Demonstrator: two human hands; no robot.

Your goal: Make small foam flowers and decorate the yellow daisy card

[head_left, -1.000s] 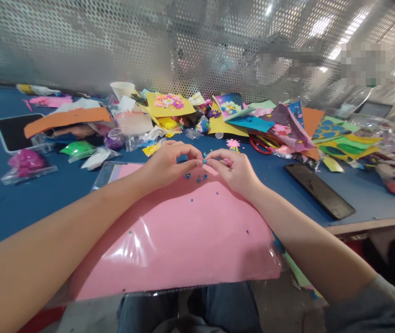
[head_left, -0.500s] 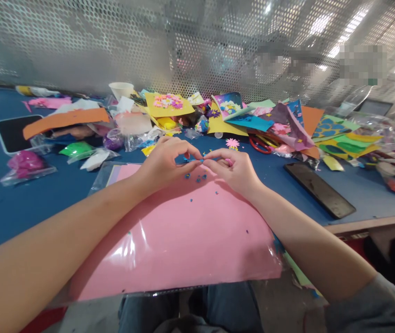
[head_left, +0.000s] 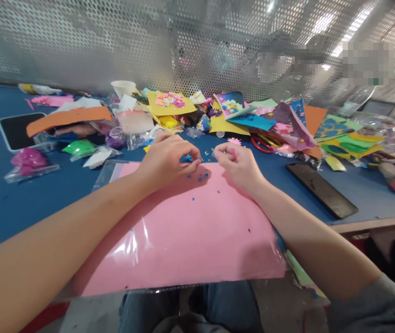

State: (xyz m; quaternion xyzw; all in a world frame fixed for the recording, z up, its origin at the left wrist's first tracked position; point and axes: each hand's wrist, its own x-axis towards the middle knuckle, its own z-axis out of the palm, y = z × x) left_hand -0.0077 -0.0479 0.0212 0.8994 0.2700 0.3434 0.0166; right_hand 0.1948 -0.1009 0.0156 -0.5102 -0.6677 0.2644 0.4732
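Observation:
My left hand (head_left: 171,157) is closed in a pinch over the far edge of a pink sheet (head_left: 179,245) in a clear plastic sleeve. A tiny blue piece shows at its fingertips. A short gap away, my right hand (head_left: 237,164) is closed too, thumb and forefinger together, with a bit of pink (head_left: 234,155) among its curled fingers. What its fingertips hold is too small to make out. Several blue crumbs (head_left: 200,178) lie on the sleeve below the hands. A pink flower shape (head_left: 234,141) rests just behind my right hand.
Bags of magenta (head_left: 28,159) and green clay (head_left: 79,147) lie left. Colourful paper crafts (head_left: 171,104), red-handled scissors (head_left: 261,144) and a white cup (head_left: 123,88) crowd the back, before a perforated metal panel (head_left: 79,41). A black phone (head_left: 322,189) lies right, near the table edge.
My hands were fingertip to fingertip at a small blue piece. Now they are apart, my right hand drawn slightly right and its fingers curled tighter.

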